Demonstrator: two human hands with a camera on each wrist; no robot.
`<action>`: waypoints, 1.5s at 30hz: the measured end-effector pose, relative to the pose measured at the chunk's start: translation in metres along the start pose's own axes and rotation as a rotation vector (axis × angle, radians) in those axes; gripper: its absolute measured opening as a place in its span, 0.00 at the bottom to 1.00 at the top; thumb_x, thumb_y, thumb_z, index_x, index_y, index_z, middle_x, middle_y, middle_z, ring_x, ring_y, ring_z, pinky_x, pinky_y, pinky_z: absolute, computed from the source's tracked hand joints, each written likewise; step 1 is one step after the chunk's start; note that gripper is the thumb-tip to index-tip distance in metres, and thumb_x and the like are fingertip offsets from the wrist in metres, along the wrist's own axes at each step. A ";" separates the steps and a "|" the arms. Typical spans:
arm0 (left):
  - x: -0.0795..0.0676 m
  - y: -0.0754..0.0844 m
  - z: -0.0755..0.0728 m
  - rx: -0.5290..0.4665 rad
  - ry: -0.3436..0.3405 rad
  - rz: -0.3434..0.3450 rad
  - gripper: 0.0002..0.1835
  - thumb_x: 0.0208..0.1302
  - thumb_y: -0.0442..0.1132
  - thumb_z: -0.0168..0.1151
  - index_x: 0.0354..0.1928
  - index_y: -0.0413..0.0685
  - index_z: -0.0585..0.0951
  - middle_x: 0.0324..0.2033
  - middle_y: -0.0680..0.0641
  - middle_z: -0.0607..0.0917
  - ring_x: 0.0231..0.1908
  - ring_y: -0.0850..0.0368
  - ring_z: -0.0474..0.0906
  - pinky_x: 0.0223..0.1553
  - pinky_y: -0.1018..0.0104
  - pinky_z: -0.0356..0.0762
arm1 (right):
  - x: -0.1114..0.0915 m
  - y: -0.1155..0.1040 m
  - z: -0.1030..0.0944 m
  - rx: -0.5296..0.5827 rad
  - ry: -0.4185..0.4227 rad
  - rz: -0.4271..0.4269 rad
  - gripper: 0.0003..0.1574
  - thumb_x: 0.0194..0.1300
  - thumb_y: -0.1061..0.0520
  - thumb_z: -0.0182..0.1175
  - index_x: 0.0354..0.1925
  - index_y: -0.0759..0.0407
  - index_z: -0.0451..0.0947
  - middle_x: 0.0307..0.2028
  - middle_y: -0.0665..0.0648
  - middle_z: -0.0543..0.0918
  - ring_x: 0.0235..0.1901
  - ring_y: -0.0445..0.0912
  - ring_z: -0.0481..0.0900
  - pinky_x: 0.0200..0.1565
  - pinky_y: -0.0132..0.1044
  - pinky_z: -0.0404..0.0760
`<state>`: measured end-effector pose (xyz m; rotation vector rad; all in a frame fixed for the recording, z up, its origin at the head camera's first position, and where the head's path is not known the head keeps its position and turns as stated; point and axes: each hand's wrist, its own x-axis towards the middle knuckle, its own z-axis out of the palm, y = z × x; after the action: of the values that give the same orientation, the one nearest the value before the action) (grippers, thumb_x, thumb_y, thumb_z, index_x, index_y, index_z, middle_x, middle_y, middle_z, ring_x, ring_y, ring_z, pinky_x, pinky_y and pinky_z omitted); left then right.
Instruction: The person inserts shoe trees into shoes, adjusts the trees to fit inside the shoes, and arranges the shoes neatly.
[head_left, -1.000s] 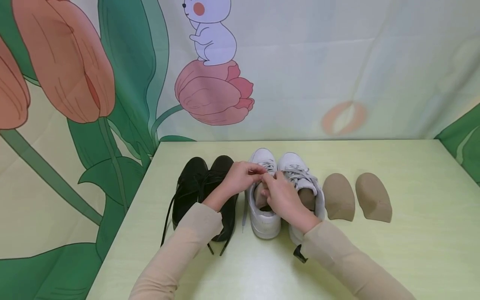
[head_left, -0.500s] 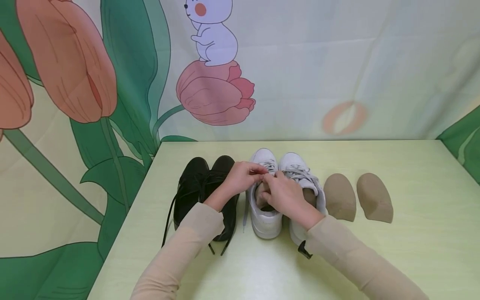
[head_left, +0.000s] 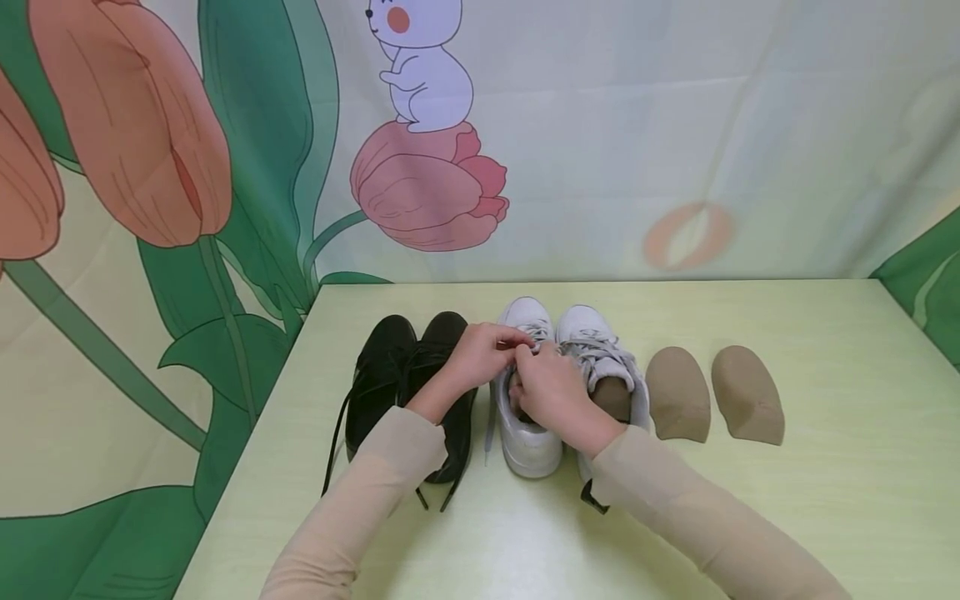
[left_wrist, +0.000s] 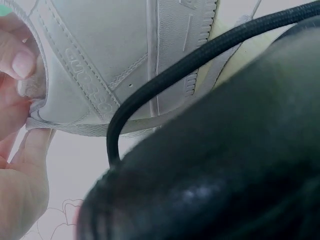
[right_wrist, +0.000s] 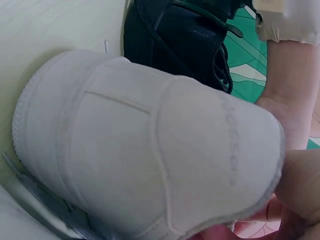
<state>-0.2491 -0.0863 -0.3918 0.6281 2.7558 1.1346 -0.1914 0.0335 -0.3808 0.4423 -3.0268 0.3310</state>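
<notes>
Two white lace-up sneakers stand side by side, toes away from me. At the left white sneaker [head_left: 531,454], my left hand [head_left: 480,357] pinches the front edge of the opening, near the laces. My right hand [head_left: 553,387] curls over that same opening, its fingertips meeting the left ones at the tongue. Up close in the left wrist view, fingers [left_wrist: 22,62] grip the sneaker's collar around a beige-grey padded piece [left_wrist: 32,86]. Most of this opening is hidden by the right hand. A brown insert [head_left: 611,397] shows inside the right white sneaker [head_left: 588,325].
Left of the white pair stand black lace-up shoes [head_left: 381,367], partly under my left forearm, their laces trailing on the table [head_left: 480,550]. Two beige curved shoe inserts [head_left: 678,394] lie to the right. A printed cloth [head_left: 600,167] hangs behind the table.
My right hand has shifted a little left and forward over the left white sneaker, covering more of the beige piece in it. The left hand stays in place.
</notes>
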 end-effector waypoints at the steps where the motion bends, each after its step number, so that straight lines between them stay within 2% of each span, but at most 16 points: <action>1: 0.000 0.000 0.000 0.002 0.002 0.002 0.10 0.58 0.35 0.57 0.41 0.49 0.83 0.41 0.49 0.83 0.45 0.56 0.78 0.46 0.66 0.75 | 0.000 -0.001 0.000 0.003 0.003 -0.001 0.19 0.53 0.52 0.61 0.41 0.61 0.69 0.35 0.66 0.74 0.30 0.58 0.75 0.29 0.49 0.74; 10: -0.001 0.001 0.000 -0.013 0.010 0.004 0.10 0.58 0.35 0.57 0.41 0.48 0.83 0.40 0.49 0.84 0.44 0.56 0.78 0.45 0.67 0.75 | -0.002 0.000 0.006 0.077 0.019 0.022 0.18 0.53 0.54 0.59 0.39 0.61 0.67 0.37 0.68 0.71 0.21 0.57 0.72 0.21 0.46 0.72; 20: 0.000 0.003 0.001 -0.009 -0.005 -0.012 0.09 0.57 0.35 0.58 0.39 0.48 0.83 0.38 0.50 0.84 0.43 0.57 0.78 0.44 0.67 0.76 | -0.004 0.006 0.010 0.105 0.025 0.010 0.18 0.54 0.53 0.59 0.38 0.62 0.67 0.36 0.65 0.71 0.22 0.54 0.71 0.23 0.43 0.72; 27: 0.000 0.001 0.001 -0.029 -0.017 -0.005 0.09 0.57 0.35 0.58 0.39 0.47 0.83 0.38 0.49 0.84 0.43 0.56 0.78 0.43 0.67 0.76 | -0.009 0.015 0.003 0.127 0.001 0.013 0.19 0.55 0.51 0.60 0.46 0.53 0.73 0.39 0.60 0.73 0.25 0.53 0.74 0.25 0.44 0.74; 34: 0.000 0.001 0.001 -0.036 -0.022 -0.006 0.09 0.57 0.34 0.57 0.39 0.47 0.83 0.38 0.49 0.84 0.42 0.56 0.79 0.41 0.68 0.77 | -0.009 0.021 0.003 0.105 0.057 -0.010 0.12 0.52 0.53 0.63 0.38 0.50 0.78 0.33 0.55 0.76 0.27 0.50 0.76 0.23 0.42 0.73; 40: 0.000 0.001 0.000 -0.024 -0.022 -0.004 0.09 0.58 0.34 0.57 0.39 0.47 0.83 0.39 0.49 0.84 0.42 0.56 0.79 0.41 0.68 0.76 | -0.005 0.019 0.003 0.066 0.082 -0.005 0.05 0.51 0.54 0.64 0.27 0.49 0.75 0.23 0.50 0.78 0.25 0.48 0.77 0.17 0.37 0.68; 45: 0.000 0.001 0.000 -0.027 -0.019 -0.010 0.09 0.58 0.34 0.57 0.39 0.48 0.83 0.39 0.49 0.84 0.43 0.56 0.79 0.42 0.68 0.76 | -0.004 0.018 0.006 0.030 0.086 -0.013 0.05 0.51 0.55 0.63 0.27 0.48 0.75 0.21 0.50 0.77 0.21 0.48 0.75 0.15 0.37 0.66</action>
<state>-0.2484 -0.0858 -0.3908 0.6180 2.7201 1.1548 -0.1926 0.0499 -0.3909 0.4373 -2.9375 0.3841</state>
